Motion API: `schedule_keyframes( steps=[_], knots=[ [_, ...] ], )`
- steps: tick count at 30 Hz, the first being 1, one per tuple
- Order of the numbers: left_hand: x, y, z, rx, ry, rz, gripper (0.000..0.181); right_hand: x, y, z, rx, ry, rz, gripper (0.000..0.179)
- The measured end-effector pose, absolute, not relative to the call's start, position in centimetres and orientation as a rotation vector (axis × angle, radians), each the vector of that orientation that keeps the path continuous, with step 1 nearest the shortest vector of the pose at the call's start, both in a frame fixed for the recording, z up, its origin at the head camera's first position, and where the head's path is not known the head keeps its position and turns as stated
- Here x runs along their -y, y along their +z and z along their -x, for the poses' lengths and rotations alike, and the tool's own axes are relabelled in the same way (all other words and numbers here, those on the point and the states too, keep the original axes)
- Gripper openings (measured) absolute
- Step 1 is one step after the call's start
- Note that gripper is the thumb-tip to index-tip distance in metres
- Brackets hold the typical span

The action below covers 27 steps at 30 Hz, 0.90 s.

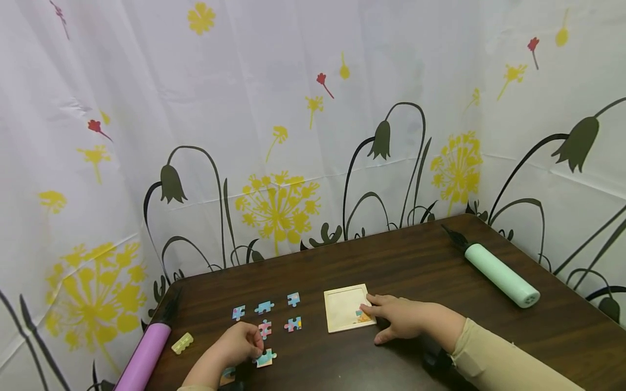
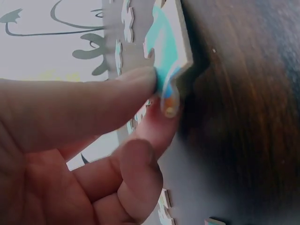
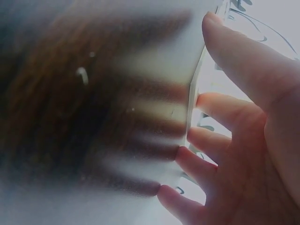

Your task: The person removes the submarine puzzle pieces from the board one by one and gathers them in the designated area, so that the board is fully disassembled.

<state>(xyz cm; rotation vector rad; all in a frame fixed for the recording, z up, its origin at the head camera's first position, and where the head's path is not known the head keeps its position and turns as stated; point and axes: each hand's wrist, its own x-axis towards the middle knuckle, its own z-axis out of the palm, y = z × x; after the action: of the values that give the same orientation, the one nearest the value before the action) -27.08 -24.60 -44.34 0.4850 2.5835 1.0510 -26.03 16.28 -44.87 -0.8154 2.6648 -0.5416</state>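
Note:
My left hand (image 1: 238,345) pinches a turquoise jigsaw piece (image 1: 265,358) between thumb and finger. In the left wrist view that piece (image 2: 165,42) tilts up on edge, its pale wooden side showing. Straight ahead lies a square wooden puzzle tray (image 1: 344,308), with a small orange and teal picture patch (image 1: 362,316) in its lower right corner. My right hand (image 1: 403,316) rests at the tray's right side, fingertips at its edge and on the table. Its fingers (image 3: 211,108) are spread and hold nothing in the right wrist view.
Several loose jigsaw pieces, among them a blue one (image 1: 264,307) and a pink one (image 1: 264,329), lie left of the tray. A yellow block (image 1: 182,343) and a purple cylinder (image 1: 146,355) are at the left. A mint cylinder (image 1: 501,275) lies right on the dark table (image 1: 391,255).

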Motion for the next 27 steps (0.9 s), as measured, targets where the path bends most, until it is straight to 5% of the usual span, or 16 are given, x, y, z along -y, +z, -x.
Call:
schedule_keyframes(
  steps=[11,27],
  knots=[
    [22.2,-42.9,27.4,-2.772,0.971,-0.479,0.019,-16.2,-44.8,26.3,-2.662,-0.501,0.813,0.077],
    [7.7,-41.4,29.1,-2.731,0.931,-0.718,0.015,-16.2,-44.6,26.0,-2.671,-0.527,0.797,0.076]
  ],
)
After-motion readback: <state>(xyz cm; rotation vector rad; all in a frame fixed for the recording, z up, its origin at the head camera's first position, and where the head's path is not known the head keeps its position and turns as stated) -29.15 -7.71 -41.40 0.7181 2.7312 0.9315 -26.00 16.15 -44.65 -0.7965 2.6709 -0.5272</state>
